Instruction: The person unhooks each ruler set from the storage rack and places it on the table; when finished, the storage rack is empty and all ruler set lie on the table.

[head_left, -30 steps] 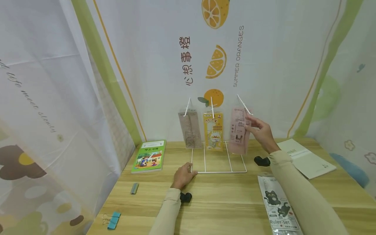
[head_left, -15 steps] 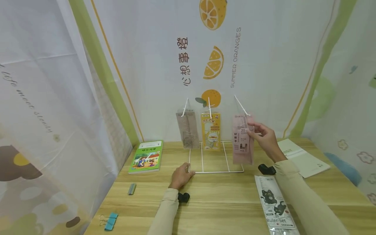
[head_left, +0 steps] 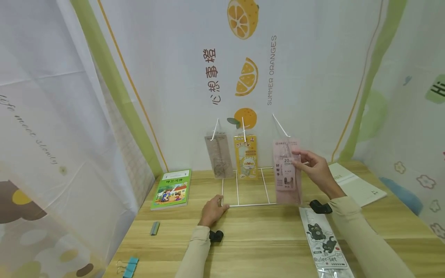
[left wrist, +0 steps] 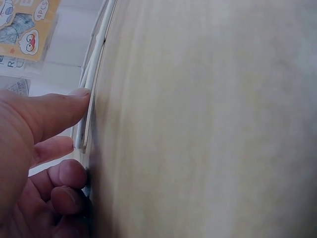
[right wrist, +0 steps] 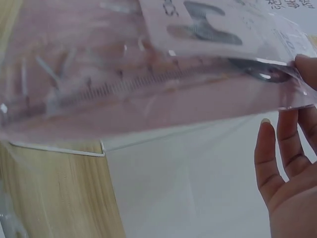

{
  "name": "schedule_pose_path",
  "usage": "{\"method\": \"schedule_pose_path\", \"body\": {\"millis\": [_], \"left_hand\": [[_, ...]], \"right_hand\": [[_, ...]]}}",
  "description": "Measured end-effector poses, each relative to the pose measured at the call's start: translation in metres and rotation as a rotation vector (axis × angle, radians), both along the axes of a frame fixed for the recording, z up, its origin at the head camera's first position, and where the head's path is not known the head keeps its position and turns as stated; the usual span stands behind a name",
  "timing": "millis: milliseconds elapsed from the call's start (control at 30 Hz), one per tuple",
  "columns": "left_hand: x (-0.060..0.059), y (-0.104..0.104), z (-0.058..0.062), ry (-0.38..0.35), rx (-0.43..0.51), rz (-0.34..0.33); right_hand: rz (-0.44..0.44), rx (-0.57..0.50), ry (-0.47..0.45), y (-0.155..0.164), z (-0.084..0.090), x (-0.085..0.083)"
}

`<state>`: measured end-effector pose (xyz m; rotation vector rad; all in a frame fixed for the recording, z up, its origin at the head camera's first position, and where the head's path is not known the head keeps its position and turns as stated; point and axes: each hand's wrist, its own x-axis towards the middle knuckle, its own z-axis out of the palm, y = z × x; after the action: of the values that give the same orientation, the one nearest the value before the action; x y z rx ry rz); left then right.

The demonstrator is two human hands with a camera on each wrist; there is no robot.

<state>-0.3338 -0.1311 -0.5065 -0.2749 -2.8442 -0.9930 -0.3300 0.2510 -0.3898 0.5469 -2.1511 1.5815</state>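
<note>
My right hand (head_left: 315, 170) pinches the right edge of a pink ruler set pack (head_left: 287, 177), thumb in front and fingers behind. In the right wrist view, a ruler scale shows through the clear plastic of the pack (right wrist: 148, 99). Its top lies just below the tip of the right hook (head_left: 281, 124); whether it still touches the hook, I cannot tell. My left hand (head_left: 213, 210) grips the front left corner of a white wire rack (head_left: 250, 205), thumb on the wire (left wrist: 94, 74). A grey ruler pack (head_left: 219, 156) and a yellow duck pack (head_left: 246, 158) hang from the other hooks.
A black-and-white cat ruler set (head_left: 325, 243) lies at the front right. Behind the right forearm is a pale notebook (head_left: 359, 185). To the left are a green book (head_left: 171, 189), a small grey-green block (head_left: 155, 228) and a blue binder clip (head_left: 131, 267).
The pink pack has come forward and down along the right hook to its tip, moving with my right hand. My left hand stays on the rack corner. The head view has shifted slightly.
</note>
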Motion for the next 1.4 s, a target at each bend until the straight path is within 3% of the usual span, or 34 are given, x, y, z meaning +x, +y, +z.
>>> {"method": "schedule_pose_path", "body": {"millis": [167,567,900,1033,1133,1300,1400], "left_hand": [[0.0,-0.002,-0.002,-0.002,0.001,0.001],[-0.001,0.0,-0.006,-0.011,0.025,-0.012],[0.0,-0.001,-0.004,0.001,0.017,-0.019],[0.0,0.0,-0.002,0.008,0.012,-0.018],[0.0,0.001,-0.001,0.01,0.018,-0.02],[0.0,0.0,-0.002,0.01,0.022,-0.018],[0.0,-0.001,-0.004,0.004,0.02,-0.009]], "right_hand": [[0.013,0.03,-0.015,0.003,0.002,0.009],[0.069,-0.068,0.015,0.005,0.012,0.028],[0.069,-0.107,-0.06,0.007,0.017,0.059],[0.074,-0.067,-0.168,0.008,0.007,0.071],[0.107,-0.053,-0.315,0.009,-0.006,0.076],[0.198,-0.006,-0.474,0.008,-0.039,0.075],[0.211,0.041,-0.533,0.004,-0.061,0.074]]}}
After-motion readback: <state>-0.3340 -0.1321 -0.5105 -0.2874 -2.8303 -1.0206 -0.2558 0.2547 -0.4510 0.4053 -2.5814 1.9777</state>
